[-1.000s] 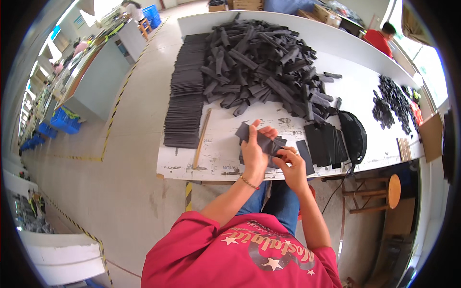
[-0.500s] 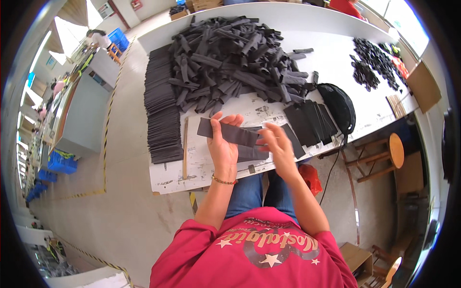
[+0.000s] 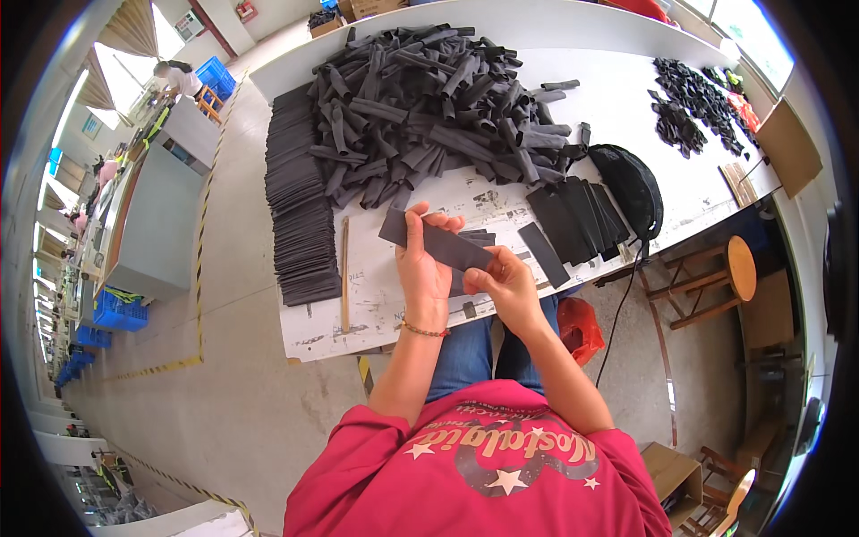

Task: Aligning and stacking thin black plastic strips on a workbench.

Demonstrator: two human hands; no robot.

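A flat dark grey fabric strip [image 3: 452, 249] is stretched between my two hands above the table's front edge. My left hand [image 3: 424, 246] is closed on its left part, thumb on top and fingers behind. The right end sits in a pinch between the thumb and fingers of my right hand [image 3: 506, 279]. Partly hidden behind my hands, more grey pieces lie on the table. Right of my right hand, a single flat black strip [image 3: 543, 255] rests on the tabletop.
Rolled grey fabric tubes [image 3: 420, 107] form a big heap, beside a long stack of flat strips [image 3: 300, 197]. A wooden stick [image 3: 345, 273] lies left. Fanned black panels [image 3: 580, 224] and a black round-edged bag [image 3: 631, 197] sit right; small black parts [image 3: 698, 103] farther off. A stool [image 3: 740, 268] stands right.
My right hand has come down onto the strip's right end, its fingers closing there from a blurred, looser pose. The left hand keeps its hold, shifted slightly right.
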